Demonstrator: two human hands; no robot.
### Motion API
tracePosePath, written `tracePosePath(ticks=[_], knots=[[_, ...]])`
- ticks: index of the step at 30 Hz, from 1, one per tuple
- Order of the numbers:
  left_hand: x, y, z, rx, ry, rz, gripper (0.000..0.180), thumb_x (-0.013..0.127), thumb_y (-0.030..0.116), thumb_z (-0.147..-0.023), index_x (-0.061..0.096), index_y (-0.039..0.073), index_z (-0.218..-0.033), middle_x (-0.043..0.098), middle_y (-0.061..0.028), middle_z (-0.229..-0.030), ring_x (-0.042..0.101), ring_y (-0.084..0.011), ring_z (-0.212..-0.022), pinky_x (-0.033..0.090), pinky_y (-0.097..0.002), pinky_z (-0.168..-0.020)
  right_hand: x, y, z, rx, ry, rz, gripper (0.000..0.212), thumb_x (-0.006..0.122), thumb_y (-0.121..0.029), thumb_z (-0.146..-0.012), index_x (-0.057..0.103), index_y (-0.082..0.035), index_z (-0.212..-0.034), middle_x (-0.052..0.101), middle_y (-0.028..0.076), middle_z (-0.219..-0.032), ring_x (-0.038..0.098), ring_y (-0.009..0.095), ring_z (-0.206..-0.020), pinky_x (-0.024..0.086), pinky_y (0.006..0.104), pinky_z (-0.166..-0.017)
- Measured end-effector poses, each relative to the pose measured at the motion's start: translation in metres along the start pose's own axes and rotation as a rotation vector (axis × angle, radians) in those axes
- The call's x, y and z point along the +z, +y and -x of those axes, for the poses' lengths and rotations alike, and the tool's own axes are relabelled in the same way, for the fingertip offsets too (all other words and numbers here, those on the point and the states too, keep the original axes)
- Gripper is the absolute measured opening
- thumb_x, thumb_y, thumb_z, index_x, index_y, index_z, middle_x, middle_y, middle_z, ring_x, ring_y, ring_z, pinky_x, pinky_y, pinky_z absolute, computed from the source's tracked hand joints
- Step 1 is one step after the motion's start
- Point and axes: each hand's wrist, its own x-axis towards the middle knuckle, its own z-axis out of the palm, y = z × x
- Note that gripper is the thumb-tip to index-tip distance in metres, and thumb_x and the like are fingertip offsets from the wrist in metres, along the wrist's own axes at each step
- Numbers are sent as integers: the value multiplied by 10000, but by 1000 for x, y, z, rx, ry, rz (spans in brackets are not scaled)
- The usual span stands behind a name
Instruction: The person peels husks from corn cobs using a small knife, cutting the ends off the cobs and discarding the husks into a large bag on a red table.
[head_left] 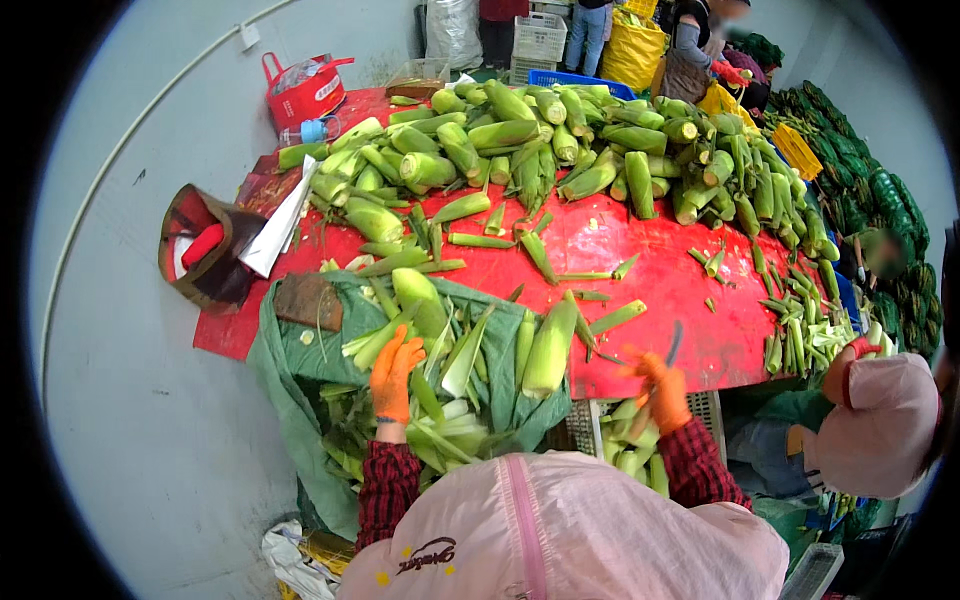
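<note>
Head view: the left hand (393, 380), in an orange glove, has its fingers stretched out over husks (445, 440) in a green sack (280, 345), near an ear of corn (420, 300). The right hand (663, 398), gloved alike and blurred, is closed around a knife (675, 343) above a crate (712, 412). A second ear (550, 352) lies between the hands, at the sack's edge. Beyond, a corn heap (505, 135) covers the far side of the red worktop (660, 285). At right is a co-worker (880, 425) in a pink cap.
</note>
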Motion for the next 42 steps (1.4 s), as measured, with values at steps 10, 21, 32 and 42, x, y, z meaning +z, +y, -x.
tracePosePath(ticks=[10,21,32,42], knots=[[-29,-16,25,-115,388,-187,450,529,295,-975,545,29,-1337,668,-121,-1111,651,-186,-914,497,-297,-837,-33,-53,-275,-203,231,79,381,656,-430,-850,664,-52,-898,626,52,-697,572,150,-500,436,294,-427],[-7,7,25,-126,463,-349,434,543,241,-983,525,15,-1353,660,-113,-1127,640,-175,-933,496,-297,-863,-72,-36,-452,-149,314,473,552,753,-325,-780,566,-9,-1191,691,144,-844,607,194,-537,451,331,-440],[145,119,-53,838,-281,-1438,882,767,365,-735,378,30,-1451,516,-175,-1373,481,-367,-1272,357,-426,-1068,109,-86,-192,208,-746,-25,497,589,-470,-873,682,0,-1004,706,130,-751,565,115,-452,437,234,-395],[41,120,51,515,-80,-831,926,782,485,-732,393,45,-1447,590,-182,-1274,598,-310,-1150,472,-374,-953,219,-94,-20,13,-980,-77,335,580,-328,-948,644,-20,-832,686,108,-694,531,102,-436,407,215,-414]])
